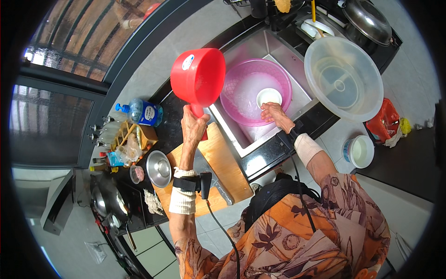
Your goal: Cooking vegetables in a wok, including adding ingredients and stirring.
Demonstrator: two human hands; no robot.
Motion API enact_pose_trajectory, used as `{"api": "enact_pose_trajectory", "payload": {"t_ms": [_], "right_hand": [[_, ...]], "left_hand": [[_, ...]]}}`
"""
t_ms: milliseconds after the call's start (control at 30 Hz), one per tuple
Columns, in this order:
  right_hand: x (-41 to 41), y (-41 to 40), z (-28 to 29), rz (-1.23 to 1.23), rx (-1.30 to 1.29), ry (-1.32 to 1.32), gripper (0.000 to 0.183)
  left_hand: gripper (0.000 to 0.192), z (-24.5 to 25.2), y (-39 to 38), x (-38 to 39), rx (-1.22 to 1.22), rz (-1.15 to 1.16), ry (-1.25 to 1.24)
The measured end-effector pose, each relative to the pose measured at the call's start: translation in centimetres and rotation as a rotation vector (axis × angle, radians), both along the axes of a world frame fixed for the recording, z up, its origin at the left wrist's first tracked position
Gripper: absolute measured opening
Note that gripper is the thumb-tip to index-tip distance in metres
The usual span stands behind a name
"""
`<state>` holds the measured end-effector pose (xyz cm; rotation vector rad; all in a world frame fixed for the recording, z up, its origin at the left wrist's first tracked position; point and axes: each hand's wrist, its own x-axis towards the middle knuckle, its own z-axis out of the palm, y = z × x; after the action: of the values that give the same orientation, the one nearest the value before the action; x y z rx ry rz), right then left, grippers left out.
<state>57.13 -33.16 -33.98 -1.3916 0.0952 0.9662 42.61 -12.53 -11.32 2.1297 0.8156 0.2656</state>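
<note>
My left hand grips the handle of a red plastic water dipper, held tilted above the left rim of the steel sink. In the sink sits a pink plastic basin with cloudy, sudsy water. My right hand holds a small white bowl by its near edge, over the right part of the basin. Whether the bowl touches the water cannot be told. A large translucent plastic basin stands at the sink's right side.
A wooden cutting board with a cleaver lies left of the sink, beside a metal bowl. Behind are a blue soap bottle and condiment bottles. A wok is at far left, a lidded pot at upper right, a white bucket at right.
</note>
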Motion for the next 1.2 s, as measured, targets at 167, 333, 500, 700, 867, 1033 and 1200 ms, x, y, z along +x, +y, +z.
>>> {"api": "enact_pose_trajectory", "payload": {"t_ms": [167,333,500,700,867,1033,1200], "right_hand": [[-0.1,0.1,0.4,0.012,-0.014,-0.005,0.025],[0.0,0.2,0.4,0.023,-0.015,-0.001,0.024],[0.1,0.2,0.4,0.020,-0.033,-0.009,0.024],[0.0,0.5,1.1,0.036,-0.091,-0.052,0.024],[0.1,1.4,1.6,-0.028,-0.158,-0.330,0.025],[0.1,4.3,11.7,-0.031,-0.064,-0.975,0.023],[-7.2,13.0,21.7,0.401,0.126,-1.783,0.015]], "left_hand": [[0.035,-0.1,-0.1,-0.3,0.017,-0.012,-0.017],[0.034,0.2,-0.4,-0.2,0.024,-0.016,-0.021],[0.035,0.0,-0.3,-0.1,0.057,-0.018,-0.008],[0.034,-0.4,-0.2,-0.3,0.023,-0.005,-0.022],[0.037,-1.1,0.3,-1.4,-0.081,0.005,-0.013],[0.046,-2.0,2.0,-5.4,-0.494,-0.025,-0.090],[0.046,-1.4,3.6,-11.7,-0.637,-0.009,-0.150]]}}
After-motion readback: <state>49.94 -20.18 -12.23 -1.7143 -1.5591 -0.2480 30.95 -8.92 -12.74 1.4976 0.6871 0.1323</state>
